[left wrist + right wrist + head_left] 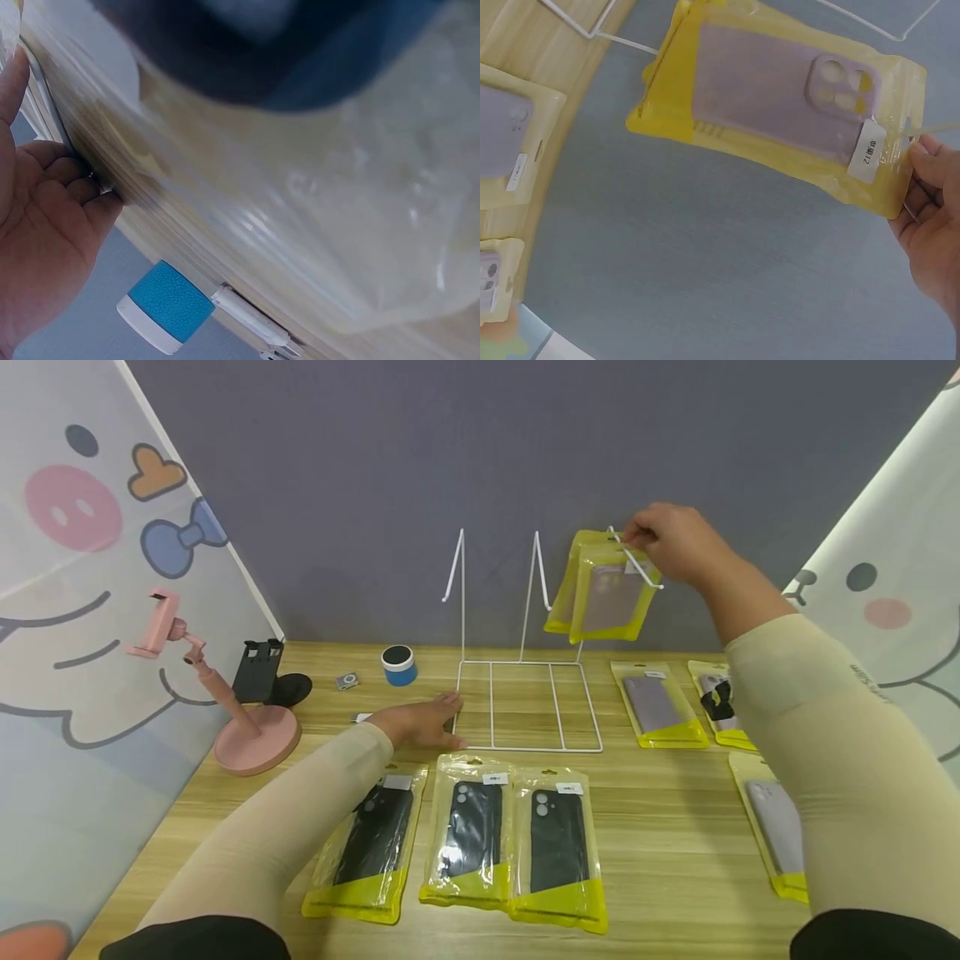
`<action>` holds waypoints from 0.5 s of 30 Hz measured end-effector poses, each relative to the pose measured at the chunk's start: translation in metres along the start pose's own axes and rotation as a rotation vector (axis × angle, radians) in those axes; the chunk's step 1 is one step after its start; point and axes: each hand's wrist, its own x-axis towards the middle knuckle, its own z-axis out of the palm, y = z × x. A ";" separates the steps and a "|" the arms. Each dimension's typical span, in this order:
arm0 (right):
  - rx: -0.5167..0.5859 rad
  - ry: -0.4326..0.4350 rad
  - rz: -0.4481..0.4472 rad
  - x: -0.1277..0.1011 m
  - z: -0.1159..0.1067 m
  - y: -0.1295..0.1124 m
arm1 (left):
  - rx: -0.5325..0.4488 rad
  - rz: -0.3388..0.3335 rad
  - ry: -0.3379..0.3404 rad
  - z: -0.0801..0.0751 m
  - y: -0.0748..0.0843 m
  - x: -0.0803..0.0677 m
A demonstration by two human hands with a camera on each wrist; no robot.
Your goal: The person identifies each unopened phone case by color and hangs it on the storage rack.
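Note:
A white wire display rack [532, 749] with three hooks stands on the table. My left hand [420, 724] rests at its left base corner, thumb and fingers spread apart against the wire and tabletop. At the right hook, my right hand [675, 539] pinches the top corner of a clear-and-yellow bag holding a lilac phone case [765, 90]. The hook tip passes by the bag's hang hole, and another yellow bag [570, 581] hangs behind. In front of the rack lie three bagged black phone cases [475, 831].
Bagged lilac cases [660, 706] lie on the right. On the left stand a pink phone stand [255, 739], a black phone stand [258, 672], a blue-and-white cylinder [400, 668] and a small silver clip device [347, 681]. A grey wall [337, 527] rises behind.

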 end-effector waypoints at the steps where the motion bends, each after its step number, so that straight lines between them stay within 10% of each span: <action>1: 0.001 0.002 0.000 0.002 0.001 0.001 | -0.001 0.000 0.002 0.000 0.000 0.000; 15: 0.050 0.042 0.037 -0.029 -0.014 0.017 | 0.014 -0.008 -0.009 0.001 0.000 -0.001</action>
